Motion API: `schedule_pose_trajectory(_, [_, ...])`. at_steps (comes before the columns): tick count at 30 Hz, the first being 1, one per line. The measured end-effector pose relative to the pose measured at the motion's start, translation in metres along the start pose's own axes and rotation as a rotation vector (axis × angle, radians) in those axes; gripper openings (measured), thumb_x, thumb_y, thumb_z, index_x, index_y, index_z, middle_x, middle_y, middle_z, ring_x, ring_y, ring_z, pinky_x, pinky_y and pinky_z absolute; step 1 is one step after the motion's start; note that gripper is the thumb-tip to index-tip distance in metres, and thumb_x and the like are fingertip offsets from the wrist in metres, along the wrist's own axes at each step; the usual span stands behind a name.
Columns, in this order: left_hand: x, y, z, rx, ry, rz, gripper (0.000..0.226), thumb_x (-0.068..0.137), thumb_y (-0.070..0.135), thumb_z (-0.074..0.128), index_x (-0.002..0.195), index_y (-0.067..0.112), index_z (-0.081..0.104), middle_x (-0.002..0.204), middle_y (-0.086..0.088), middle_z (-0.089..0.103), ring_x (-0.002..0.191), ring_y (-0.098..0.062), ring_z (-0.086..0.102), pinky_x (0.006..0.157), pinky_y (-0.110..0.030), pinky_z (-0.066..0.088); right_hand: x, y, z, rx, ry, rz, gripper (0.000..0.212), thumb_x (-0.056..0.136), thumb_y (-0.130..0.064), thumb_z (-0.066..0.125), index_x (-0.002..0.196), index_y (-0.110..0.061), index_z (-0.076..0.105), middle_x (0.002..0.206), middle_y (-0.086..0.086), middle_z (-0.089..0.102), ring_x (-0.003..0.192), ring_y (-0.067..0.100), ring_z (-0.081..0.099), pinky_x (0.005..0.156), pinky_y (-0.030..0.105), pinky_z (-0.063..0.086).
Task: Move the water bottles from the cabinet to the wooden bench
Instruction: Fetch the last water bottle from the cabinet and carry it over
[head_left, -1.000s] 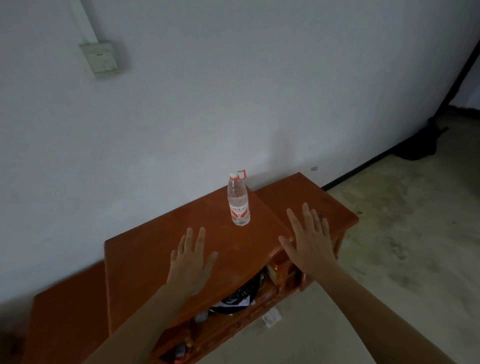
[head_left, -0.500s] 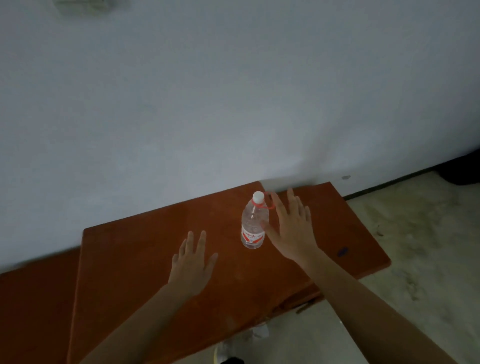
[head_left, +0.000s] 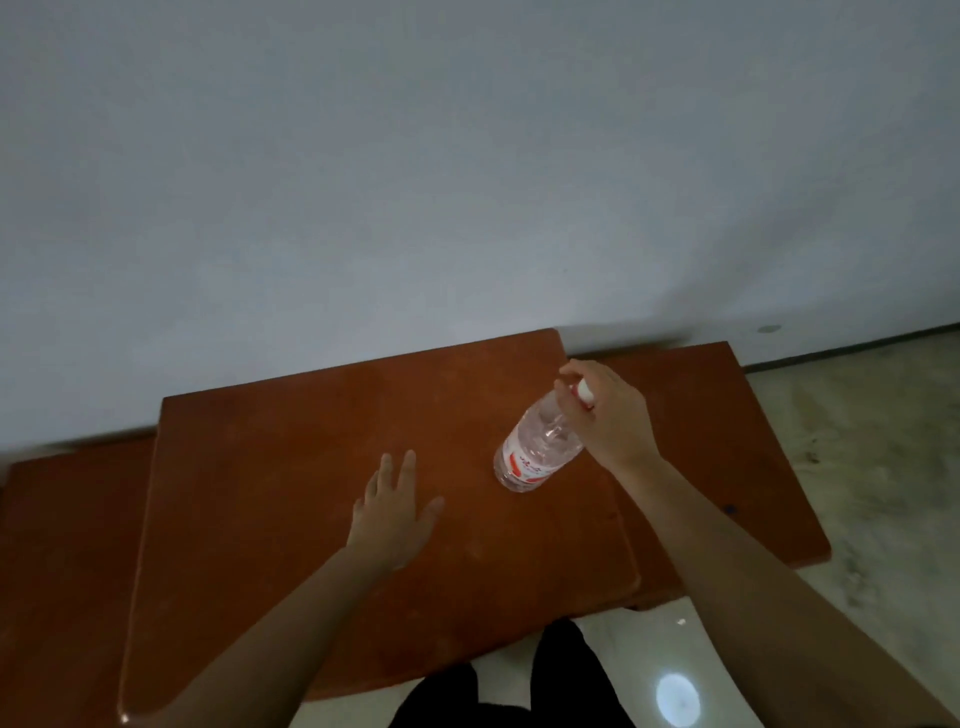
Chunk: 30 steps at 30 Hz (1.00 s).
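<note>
**Bottle gripped at the neck on the cabinet top**

Nearest, the left hand (head_left: 393, 512) is held flat, fingers spread, over the wooden cabinet top (head_left: 270, 499), holding nothing. Further back, the water bottle (head_left: 537, 449), tilted, is clasped at the neck by the right hand (head_left: 605, 413). Behind, a pale wall (head_left: 467, 182) is seen.

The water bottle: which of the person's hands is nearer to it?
Right. The right hand grips the water bottle at its neck; the left hand lies open over the wooden top, apart from it.
</note>
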<state>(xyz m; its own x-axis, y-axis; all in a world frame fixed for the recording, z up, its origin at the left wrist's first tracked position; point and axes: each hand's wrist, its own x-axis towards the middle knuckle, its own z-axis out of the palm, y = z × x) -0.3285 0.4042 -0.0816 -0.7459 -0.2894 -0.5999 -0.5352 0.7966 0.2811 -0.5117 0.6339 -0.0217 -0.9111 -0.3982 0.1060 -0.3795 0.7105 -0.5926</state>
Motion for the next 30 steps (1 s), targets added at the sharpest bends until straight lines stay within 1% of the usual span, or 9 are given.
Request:
schedule_pose_trajectory(5, [0.04,0.052,0.024,-0.177,-0.143,-0.024,0.092,0.094,0.062,0.05,0.159,0.029,-0.007,0.167,-0.008,-0.01,0.153,-0.037,0.003,0.119,-0.059,0.02,-0.002,0.063,-0.03,0.141,0.111,0.076,0.028,0.099,-0.031,0.064,0.12,-0.012,0.065,0.107,0.002,0.073,0.088,0.015,0.071,0.073,0.035,0.062])
schedule_pose_trajectory(10, [0.083,0.124,0.035,-0.6,-0.1,-0.079,0.089,0.087,0.077,0.04,0.158,0.037,0.005,0.168,-0.004,0.0,0.153,-0.032,0.006,0.119,-0.065,0.013,-0.016,0.118,-0.038,0.233,0.144,0.152,0.046,0.099,-0.033,0.064,0.138,-0.012,0.057,0.126,0.003,0.068,0.109,0.006,0.064,0.082,0.006,0.051])
schedule_pose_trajectory(13, [0.106,0.144,0.042,-0.31,-0.109,0.149,0.094,0.085,0.071,0.056,0.158,0.04,0.005,0.167,0.0,-0.013,0.152,-0.035,-0.004,0.115,-0.067,0.007,-0.018,0.142,-0.04,0.296,0.135,0.176,0.048,0.098,-0.032,0.067,0.141,-0.012,0.055,0.124,0.003,0.068,0.11,0.007,0.066,0.084,0.009,0.052])
schedule_pose_trajectory(16, [0.124,0.158,0.055,-0.026,-0.135,0.36,0.127,0.064,0.072,0.077,0.158,0.034,0.001,0.168,0.002,-0.004,0.153,-0.027,-0.012,0.118,-0.057,-0.003,-0.017,0.168,-0.042,0.34,0.067,0.253,0.048,0.098,-0.041,0.064,0.14,-0.019,0.056,0.123,-0.002,0.067,0.103,0.007,0.07,0.079,0.018,0.057])
schedule_pose_trajectory(20, [0.132,0.168,0.068,-0.03,-0.026,0.24,0.12,0.058,0.039,0.093,0.154,0.029,0.022,0.155,-0.002,0.034,0.144,-0.03,0.026,0.111,-0.065,0.032,-0.021,0.192,-0.03,0.347,-0.052,0.356,0.043,0.098,-0.048,0.061,0.135,-0.029,0.058,0.12,-0.01,0.067,0.101,-0.003,0.066,0.081,0.017,0.056])
schedule_pose_trajectory(24, [0.127,0.171,0.076,0.08,0.051,0.16,0.106,0.061,0.029,0.09,0.148,0.031,0.032,0.146,0.002,0.04,0.139,-0.027,0.029,0.104,-0.062,0.037,-0.027,0.213,-0.019,0.3,-0.155,0.38,0.033,0.101,-0.051,0.053,0.128,-0.034,0.062,0.121,-0.007,0.066,0.108,0.004,0.063,0.094,0.03,0.054])
schedule_pose_trajectory(26, [0.123,0.171,0.082,0.105,0.09,0.144,0.101,0.061,0.03,0.09,0.147,0.031,0.035,0.145,0.002,0.042,0.139,-0.026,0.029,0.103,-0.061,0.038,-0.032,0.22,-0.017,0.234,-0.238,0.383,0.035,0.104,-0.047,0.05,0.132,-0.031,0.062,0.128,-0.001,0.062,0.112,0.008,0.059,0.095,0.025,0.048])
schedule_pose_trajectory(28, [0.118,0.17,0.086,0.092,0.134,0.124,0.097,0.063,0.031,0.088,0.145,0.031,0.037,0.143,0.002,0.044,0.139,-0.025,0.03,0.1,-0.059,0.038,-0.035,0.217,-0.015,0.185,-0.346,0.398,0.051,0.098,-0.061,0.051,0.142,-0.036,0.051,0.139,0.002,0.052,0.116,0.013,0.057,0.094,0.025,0.046])
schedule_pose_trajectory(30, [0.11,0.167,0.087,0.068,0.159,0.087,0.095,0.064,0.031,0.088,0.144,0.031,0.037,0.143,0.002,0.045,0.139,-0.025,0.03,0.101,-0.059,0.038,-0.038,0.208,-0.015,0.092,-0.473,0.373,0.081,0.08,-0.082,0.056,0.149,-0.045,0.037,0.148,0.004,0.04,0.121,0.02,0.057,0.099,0.038,0.049])
